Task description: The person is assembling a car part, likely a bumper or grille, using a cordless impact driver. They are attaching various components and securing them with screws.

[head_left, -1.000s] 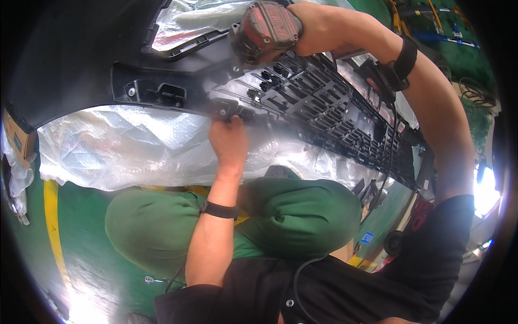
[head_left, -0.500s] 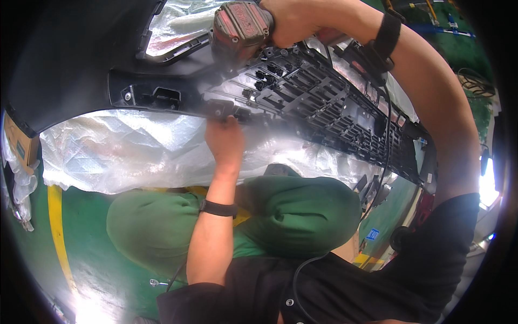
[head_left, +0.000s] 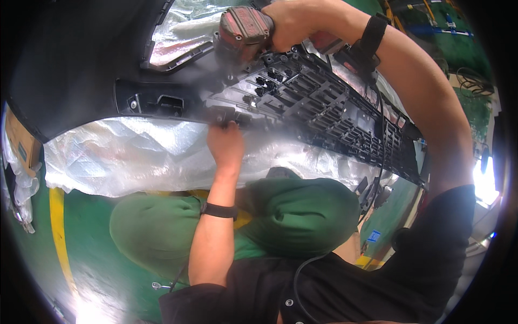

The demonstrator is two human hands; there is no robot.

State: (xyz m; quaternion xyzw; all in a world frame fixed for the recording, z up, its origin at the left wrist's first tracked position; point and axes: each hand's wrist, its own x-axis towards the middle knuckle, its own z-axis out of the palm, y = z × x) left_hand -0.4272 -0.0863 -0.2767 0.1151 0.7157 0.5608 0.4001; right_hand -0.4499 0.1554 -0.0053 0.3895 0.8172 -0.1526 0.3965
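A large black car bumper (head_left: pixel 65 70) lies in front of me, with a slatted grille (head_left: pixel 324 105) on its right side. My right hand (head_left: pixel 291 22) is wrapped round a worn red and black cordless power driver (head_left: pixel 244 33), held nose down over the bumper at the top. The tool's tip is hidden behind its body and blurred. My left hand (head_left: pixel 224 146) is closed at the bumper's near edge, its fingertips on a small dark bracket (head_left: pixel 220 114). Left of it are a recessed slot (head_left: pixel 167 103) and a round fastener (head_left: pixel 134 104) in the bumper.
Clear plastic wrap (head_left: pixel 118 148) lies under the bumper. A thin black cable (head_left: pixel 382 124) crosses the grille. A cardboard piece (head_left: pixel 22 143) stands at the left. On the green floor are a yellow line (head_left: pixel 57 227) and a small ratchet (head_left: pixel 160 285). My bent knees (head_left: pixel 302 216) are close to the bumper.
The whole view has shifted a little, so the bumper sits slightly further right and lower. Both hands keep their hold, the driver still over the same part of the bumper.
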